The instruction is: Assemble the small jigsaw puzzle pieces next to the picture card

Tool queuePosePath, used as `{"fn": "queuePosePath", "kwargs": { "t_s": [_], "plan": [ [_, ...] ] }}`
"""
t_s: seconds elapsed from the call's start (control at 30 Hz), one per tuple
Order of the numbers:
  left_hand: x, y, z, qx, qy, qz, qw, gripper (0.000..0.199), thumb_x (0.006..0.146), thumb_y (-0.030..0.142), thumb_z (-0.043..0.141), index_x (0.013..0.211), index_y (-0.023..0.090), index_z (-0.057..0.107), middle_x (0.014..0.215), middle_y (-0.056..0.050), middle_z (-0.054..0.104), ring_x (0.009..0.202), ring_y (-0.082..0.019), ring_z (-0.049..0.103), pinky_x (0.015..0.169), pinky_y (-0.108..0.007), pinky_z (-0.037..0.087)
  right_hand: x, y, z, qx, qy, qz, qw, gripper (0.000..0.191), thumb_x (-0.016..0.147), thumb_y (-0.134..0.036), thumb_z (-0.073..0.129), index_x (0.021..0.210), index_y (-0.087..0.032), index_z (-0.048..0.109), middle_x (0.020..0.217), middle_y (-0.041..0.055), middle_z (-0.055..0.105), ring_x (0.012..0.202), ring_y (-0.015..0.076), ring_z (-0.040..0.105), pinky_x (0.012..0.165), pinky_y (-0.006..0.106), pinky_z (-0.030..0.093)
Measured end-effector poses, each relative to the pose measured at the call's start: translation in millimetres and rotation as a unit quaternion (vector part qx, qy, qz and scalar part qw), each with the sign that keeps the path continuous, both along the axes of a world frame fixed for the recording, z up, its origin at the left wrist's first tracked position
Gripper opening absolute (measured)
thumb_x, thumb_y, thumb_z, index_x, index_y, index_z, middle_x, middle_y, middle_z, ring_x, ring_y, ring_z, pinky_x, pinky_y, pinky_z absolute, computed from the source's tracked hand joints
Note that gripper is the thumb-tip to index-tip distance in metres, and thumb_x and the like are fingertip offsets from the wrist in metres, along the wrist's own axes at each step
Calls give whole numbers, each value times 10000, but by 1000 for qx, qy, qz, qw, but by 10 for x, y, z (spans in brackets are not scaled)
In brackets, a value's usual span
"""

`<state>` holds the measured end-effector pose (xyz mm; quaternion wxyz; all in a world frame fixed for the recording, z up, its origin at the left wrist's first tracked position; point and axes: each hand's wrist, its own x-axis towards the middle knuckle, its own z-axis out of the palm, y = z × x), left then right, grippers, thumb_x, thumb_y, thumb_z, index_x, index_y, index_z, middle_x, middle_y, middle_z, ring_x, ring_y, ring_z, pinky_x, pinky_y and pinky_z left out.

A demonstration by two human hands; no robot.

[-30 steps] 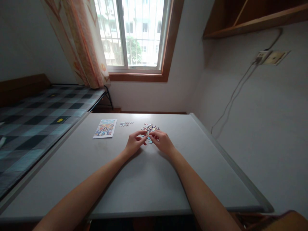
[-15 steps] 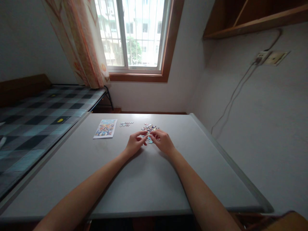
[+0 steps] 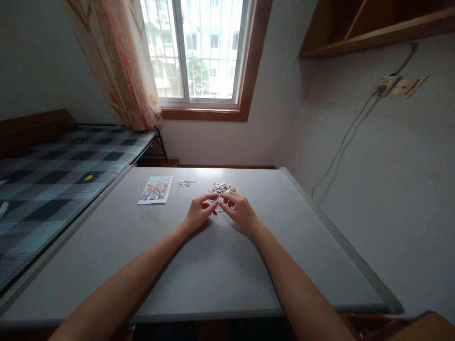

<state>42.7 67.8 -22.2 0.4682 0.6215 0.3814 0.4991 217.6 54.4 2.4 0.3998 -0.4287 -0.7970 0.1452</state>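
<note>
My left hand (image 3: pixel 199 211) and my right hand (image 3: pixel 241 209) meet fingertip to fingertip over the table, just in front of a pile of loose jigsaw pieces (image 3: pixel 223 188). Both are closed in a pinch. A tiny light jigsaw piece (image 3: pixel 219 197) shows between the fingertips, mostly covered by them; its picture is too small to make out. Part of the pile lies behind and below my fingers. Left of the pile is a small group of jigsaw pieces (image 3: pixel 185 183), apart from the rest. A colourful picture sheet (image 3: pixel 155 190) lies flat farther left.
The white table (image 3: pixel 213 279) has raised grey edges along its left and right sides. A bed with a checked cover (image 3: pixel 71 175) stands on the left. A power cable (image 3: pixel 341 147) hangs on the right wall below a wooden shelf (image 3: pixel 377 35).
My right hand has shifted slightly to the left, its fingertips now touching those of my left hand and covering more of the pieces. My left hand has hardly moved.
</note>
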Motion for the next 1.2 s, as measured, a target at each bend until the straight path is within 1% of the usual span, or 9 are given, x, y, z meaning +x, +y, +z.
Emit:
{"fn": "queuePosePath", "kwargs": {
  "t_s": [0.13,0.33,0.47,0.53,0.73,0.97,1.2],
  "plan": [
    [-3,5,-7,-1,1,0,1000,435,749,452,705,1033,123,691,1062,-119,696,546,-110,639,499,-244,545,0,12,-13,4,3,1,1000,203,908,-308,568,1028,-195,687,774,24,621,649,123,538,658,264,465],
    [-17,0,11,2,9,3,1000,506,761,453,699,1162,148,647,991,-89,695,538,-101,640,486,-221,527,2,29,-21,8,6,-7,1000,176,902,-296,575,986,-184,681,763,18,609,633,118,527,641,253,460],
    [-22,17,-20,15,12,12,1000,435,762,462,698,1048,135,672,1018,-98,690,534,-103,638,497,-233,534,-2,32,-31,9,12,-9,1000,168,899,-300,581,968,-181,678,756,18,602,644,123,533,643,253,462],
    [-21,25,-37,16,16,13,1000,425,759,470,697,1021,137,677,1015,-98,695,534,-108,637,494,-237,532,-1,35,-42,9,13,-10,1000,169,900,-306,579,958,-183,680,754,20,601,648,125,536,643,253,462],
    [-18,35,-59,12,9,9,1000,415,759,447,705,1032,135,676,1010,-100,697,535,-109,635,499,-241,528,4,38,-36,7,11,-9,1000,169,896,-307,586,968,-188,682,751,18,602,636,120,530,635,250,460],
    [-23,32,-55,8,10,7,1000,422,761,461,698,1035,141,681,978,-94,709,536,-116,640,496,-240,519,2,33,-26,8,11,-9,1000,151,889,-271,589,967,-179,679,744,14,595,637,122,531,637,251,461],
    [-24,39,-61,11,6,8,1000,412,762,442,705,1035,135,682,971,-90,705,529,-106,630,497,-236,525,1,37,-35,4,8,-13,1000,160,890,-285,591,974,-184,682,749,15,602,642,123,535,646,254,461]
  ]
}}
